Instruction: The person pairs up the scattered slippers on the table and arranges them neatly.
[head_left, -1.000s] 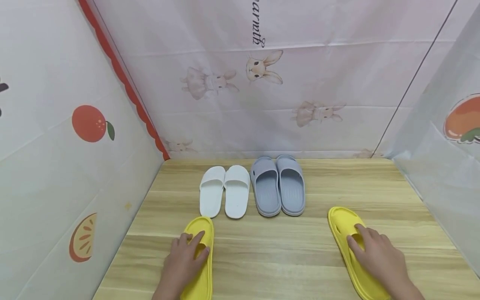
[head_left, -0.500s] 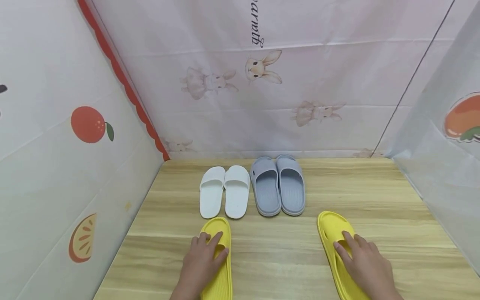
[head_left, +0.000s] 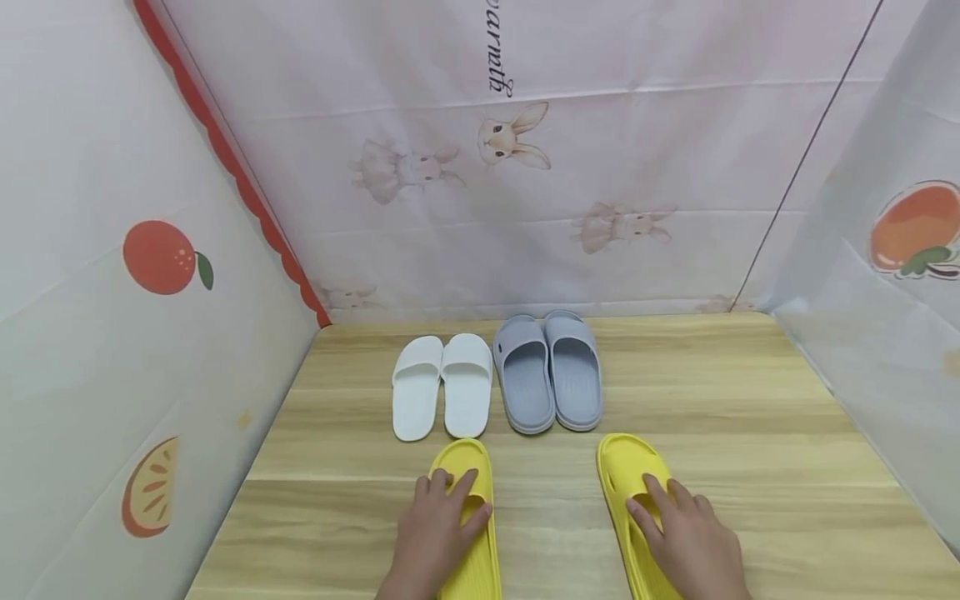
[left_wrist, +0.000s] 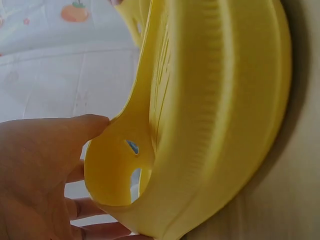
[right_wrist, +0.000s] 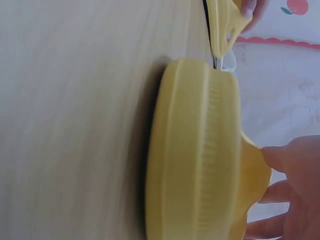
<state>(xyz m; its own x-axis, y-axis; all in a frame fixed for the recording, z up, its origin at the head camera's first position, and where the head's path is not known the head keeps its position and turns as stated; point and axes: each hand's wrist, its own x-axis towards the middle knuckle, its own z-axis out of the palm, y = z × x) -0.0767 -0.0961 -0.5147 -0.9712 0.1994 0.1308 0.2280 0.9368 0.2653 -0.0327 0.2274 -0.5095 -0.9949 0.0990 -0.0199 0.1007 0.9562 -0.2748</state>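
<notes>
Nearest us: our left hand (head_left: 435, 529) has thumb and fingers closed on the strap of the left yellow slipper (head_left: 478, 560), nearer than the grey pair (head_left: 546, 367) and left of it. Our right hand (head_left: 690, 537) pinches the right yellow slipper (head_left: 637, 552) the same way, nearer than the grey pair and right of it, toe angled inward. Can't tell if the soles fully bear on the board (head_left: 757, 400). To do this well, we should stay light on the straps (foam likely flexes), move both hands evenly, square the right toe, and not bump the white pair (head_left: 467, 392), just left of the grey pair. Rabbit-print wall (head_left: 420, 258) sits behind the grey pair.
</notes>
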